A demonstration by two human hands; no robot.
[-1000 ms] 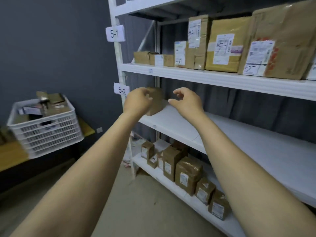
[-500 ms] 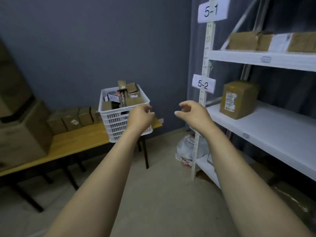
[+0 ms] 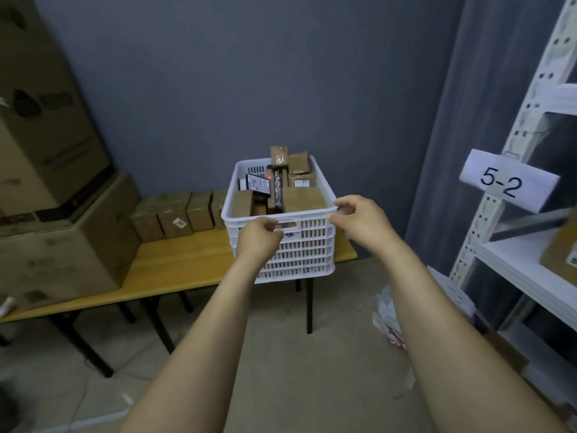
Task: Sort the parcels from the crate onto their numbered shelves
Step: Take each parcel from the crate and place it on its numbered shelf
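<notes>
Head view: white slotted crate [image 3: 309, 245] sits on the right end of the wooden counter [image 3: 187, 264], full of parcels [image 3: 307, 198]. I count at least seven: mostly brown cardboard, two of them sticking up past the far rim, one long dark one standing on end near the middle, and one white-and-blue box lying tilted to its left. Both forearms are stretched straight ahead, hands level with the crate's near wall. The left hand [image 3: 260, 234] is in front of the handle slot, back of the hand toward me, with a loosely curled grip and nothing in it. The right hand [image 3: 363, 221] is at the crate's near right corner, thumb and forefinger close together by the rim, also holding nothing. I can't tell whether either hand touches the plastic. Left of the crate, four small brown boxes [image 3: 175, 215] stand in a row along the counter's back edge. Beyond them are two large cartons [image 3: 62, 254], one stacked on the other. At right is a white shelf rack [image 3: 530, 270] with a "5-2" tag [image 3: 502, 185] on its post. One brown parcel [image 3: 560, 248] sits on the shelf below that tag, cut off by the frame edge.
</notes>
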